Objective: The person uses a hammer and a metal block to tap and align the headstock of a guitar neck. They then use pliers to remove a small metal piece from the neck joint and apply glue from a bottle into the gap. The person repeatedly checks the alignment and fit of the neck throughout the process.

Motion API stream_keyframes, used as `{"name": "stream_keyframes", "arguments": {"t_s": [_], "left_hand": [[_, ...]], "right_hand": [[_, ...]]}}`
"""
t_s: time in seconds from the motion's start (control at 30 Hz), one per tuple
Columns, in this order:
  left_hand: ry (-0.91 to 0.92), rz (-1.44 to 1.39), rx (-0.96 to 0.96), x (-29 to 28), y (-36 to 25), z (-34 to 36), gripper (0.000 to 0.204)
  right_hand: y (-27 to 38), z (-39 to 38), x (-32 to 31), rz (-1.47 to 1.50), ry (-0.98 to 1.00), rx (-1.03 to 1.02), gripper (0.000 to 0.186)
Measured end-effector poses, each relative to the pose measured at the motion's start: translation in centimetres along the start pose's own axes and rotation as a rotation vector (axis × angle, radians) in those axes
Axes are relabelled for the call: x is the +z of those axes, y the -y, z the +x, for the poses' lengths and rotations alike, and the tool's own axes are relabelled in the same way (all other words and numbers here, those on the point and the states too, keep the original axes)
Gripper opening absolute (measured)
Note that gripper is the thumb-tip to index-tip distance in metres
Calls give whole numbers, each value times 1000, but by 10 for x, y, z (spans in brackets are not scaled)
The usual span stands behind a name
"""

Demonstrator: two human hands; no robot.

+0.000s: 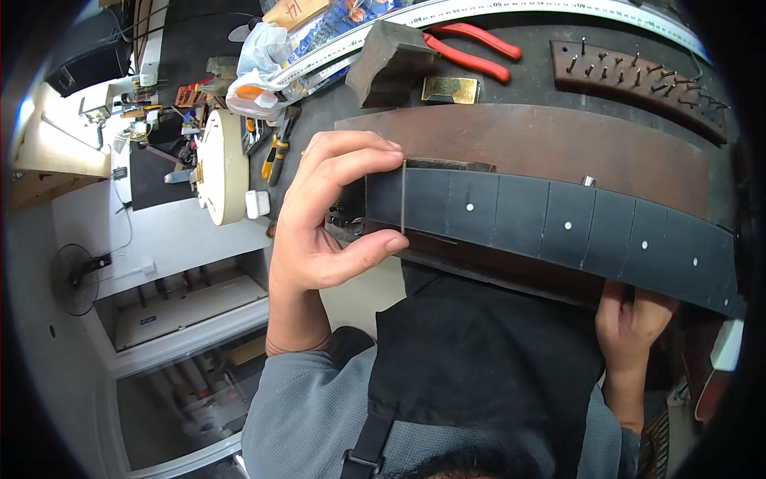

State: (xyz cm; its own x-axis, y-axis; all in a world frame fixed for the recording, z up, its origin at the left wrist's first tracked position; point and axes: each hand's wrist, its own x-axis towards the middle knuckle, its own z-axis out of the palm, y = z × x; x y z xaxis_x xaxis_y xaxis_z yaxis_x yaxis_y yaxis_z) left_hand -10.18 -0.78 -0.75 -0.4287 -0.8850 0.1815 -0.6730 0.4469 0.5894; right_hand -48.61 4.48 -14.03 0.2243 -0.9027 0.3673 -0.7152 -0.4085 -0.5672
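A dark guitar fretboard point(527, 219) with white dots and several cross slots runs from the centre to the right, above my lap. Across its left part lies a single thin fret wire point(403, 195). My left hand point(303, 231) is closed on this fret wire, fingertips at its far end and thumb at its near end. My right hand point(634, 323) holds the fretboard's near edge toward the right, with its fingers partly hidden underneath. Behind the fretboard lies a broad brown board point(542, 132). A small metal cylinder point(589, 181) stands at the fretboard's far edge.
Beyond the board are red-handled pliers point(479, 56), a dark metal block point(391, 64), a brass block point(451, 89) and a curved wooden holder point(638, 76) with several metal pieces upright. A long ruler point(511, 11) crosses the back. Yellow-and-black pliers point(277, 156) lie left.
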Motion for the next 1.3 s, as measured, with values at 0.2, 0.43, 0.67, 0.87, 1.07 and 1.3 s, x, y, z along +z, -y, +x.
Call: {"name": "stream_keyframes", "arguments": {"t_s": [0.2,0.43,0.67,0.87,1.07,1.3], "left_hand": [[-23,-43,-32,5,1,0,68],[-45,-82,-86,5,-2,0,72],[24,-76,-64,-2,2,2,91],[-27,-257,-114,3,1,-1,107],[45,-127,-52,-1,2,5,83],[-9,-121,-69,4,-2,4,71]], "right_hand": [[1,2,-2,112,97,64,41],[5,38,-6,158,125,-35,46],[1,44,-9,164,152,-93,53],[5,52,-8,211,128,-76,50],[1,51,-9,197,148,-57,53],[3,54,-11,184,126,-76,51]]}}
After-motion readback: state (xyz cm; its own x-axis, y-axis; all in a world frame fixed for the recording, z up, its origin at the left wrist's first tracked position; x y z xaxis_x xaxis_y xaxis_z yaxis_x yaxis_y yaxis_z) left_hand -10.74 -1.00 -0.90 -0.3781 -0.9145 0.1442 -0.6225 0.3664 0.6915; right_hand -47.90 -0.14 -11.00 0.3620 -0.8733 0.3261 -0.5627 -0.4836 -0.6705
